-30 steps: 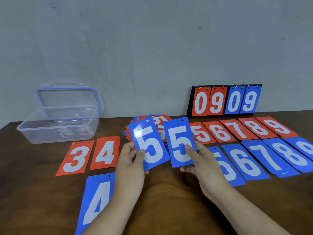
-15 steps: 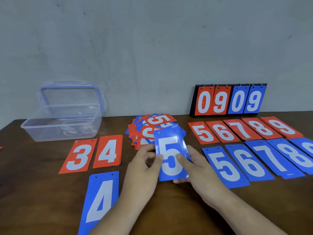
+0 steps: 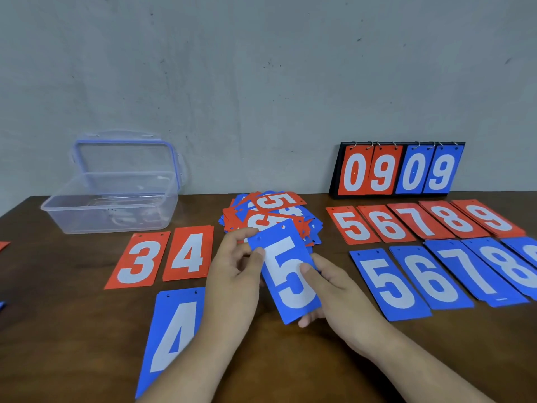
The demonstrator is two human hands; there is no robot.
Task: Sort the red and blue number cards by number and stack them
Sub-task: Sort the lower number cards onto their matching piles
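Hands: both hold the blue 5 card (image 3: 286,274) just above the table (image 3: 58,330), right in front of the person.
Left hand (image 3: 232,274): its thumb and curled fingers pinch the card's upper left edge, close to the punched holes.
Right hand (image 3: 343,298): the thumb rests on the card's face at the right edge, with the fingers curled under the lower end.
Card in hand: it is tilted, its top leaning left and reaching over the loose pile (image 3: 273,216). I cannot tell whether a second card hides behind it.
Loose pile: red and blue cards lie jumbled just beyond the hands.
Sorted rows: the red 3 (image 3: 139,261) and red 4 (image 3: 189,254) are on the left, with the blue 4 (image 3: 174,330) in front of them. The red 5 stack (image 3: 351,225) starts the right-hand rows.
Blue 5 stack (image 3: 389,283): it lies flat just right of the right hand and is probably where this card belongs.
Handling: the card looks thin, light, stiff and glossy. I'd guess it is slippery face to face, so a stack could skid. It seems best held by the long edges, thumb on top and fingers beneath. A card lying flat would need one edge lifted first.
Behind: a clear plastic box (image 3: 110,205) and a flip scoreboard (image 3: 398,170) stand by the wall.
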